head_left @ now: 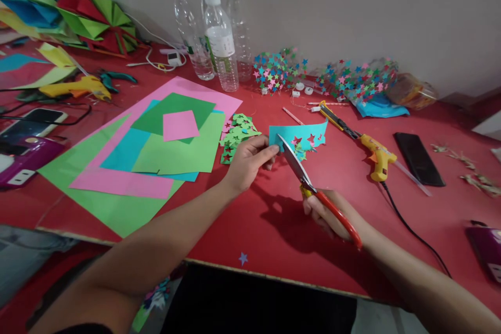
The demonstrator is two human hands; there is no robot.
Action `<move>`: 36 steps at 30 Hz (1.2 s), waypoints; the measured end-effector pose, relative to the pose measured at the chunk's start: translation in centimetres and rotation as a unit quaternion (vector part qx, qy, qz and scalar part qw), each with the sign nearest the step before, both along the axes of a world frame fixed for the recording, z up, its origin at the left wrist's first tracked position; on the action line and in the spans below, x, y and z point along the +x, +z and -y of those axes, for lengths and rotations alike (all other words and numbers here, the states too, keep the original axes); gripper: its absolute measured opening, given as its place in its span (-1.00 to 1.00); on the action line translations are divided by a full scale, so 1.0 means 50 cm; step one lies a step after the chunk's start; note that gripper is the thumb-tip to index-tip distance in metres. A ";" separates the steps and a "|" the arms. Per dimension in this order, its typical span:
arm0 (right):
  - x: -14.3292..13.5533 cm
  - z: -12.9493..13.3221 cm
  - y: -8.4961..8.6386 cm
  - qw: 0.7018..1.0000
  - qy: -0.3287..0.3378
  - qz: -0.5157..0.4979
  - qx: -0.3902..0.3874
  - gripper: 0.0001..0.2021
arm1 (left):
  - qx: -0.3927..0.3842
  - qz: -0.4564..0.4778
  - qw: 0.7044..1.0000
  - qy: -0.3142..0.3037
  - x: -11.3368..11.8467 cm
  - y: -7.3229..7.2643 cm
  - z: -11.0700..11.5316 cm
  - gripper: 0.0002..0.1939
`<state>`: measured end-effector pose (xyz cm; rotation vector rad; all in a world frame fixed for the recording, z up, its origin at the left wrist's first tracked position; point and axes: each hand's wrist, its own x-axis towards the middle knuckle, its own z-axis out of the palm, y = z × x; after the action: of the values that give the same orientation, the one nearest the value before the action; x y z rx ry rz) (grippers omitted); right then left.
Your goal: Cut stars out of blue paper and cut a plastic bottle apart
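Observation:
My left hand [250,162] pinches the left end of a turquoise paper strip [299,130], which is held above the table. Star-shaped holes run along the strip's lower edge. In my right hand [332,214] are scissors [332,211] with red and yellow handles. Their blades lie against the strip's left part, close to my left fingertips; whether they are cutting there I cannot tell. Beside my left hand lie green paper scraps [237,133] with star cut-outs. A small purple star [243,258] rests near the table's front edge.
Coloured paper sheets [188,154] overlap at left. Several plastic bottles [223,42] and clusters of paper stars [358,78] stand along the wall. To the right are a yellow glue gun [378,156], a cutter knife [338,119] and a black phone [419,159].

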<state>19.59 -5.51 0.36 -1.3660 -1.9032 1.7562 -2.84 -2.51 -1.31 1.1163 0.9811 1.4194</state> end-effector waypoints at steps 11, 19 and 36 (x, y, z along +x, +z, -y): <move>-0.001 -0.008 0.014 0.999 0.004 0.028 0.027 -0.51 | -0.003 -0.009 1.000 -0.009 -0.006 0.003 -0.001 -0.77; -0.001 -0.006 0.022 0.999 -0.002 0.029 0.037 -0.49 | -0.005 -0.015 1.000 -0.006 -0.013 0.010 -0.005 -0.78; -0.004 -0.007 0.008 0.996 -0.022 0.019 0.090 -0.49 | -0.065 0.077 0.995 -0.006 -0.007 0.025 -0.008 -0.81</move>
<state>19.42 -5.17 0.75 -1.3740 -1.9818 1.5082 -3.20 -2.12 -0.07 0.9025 0.9407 1.3892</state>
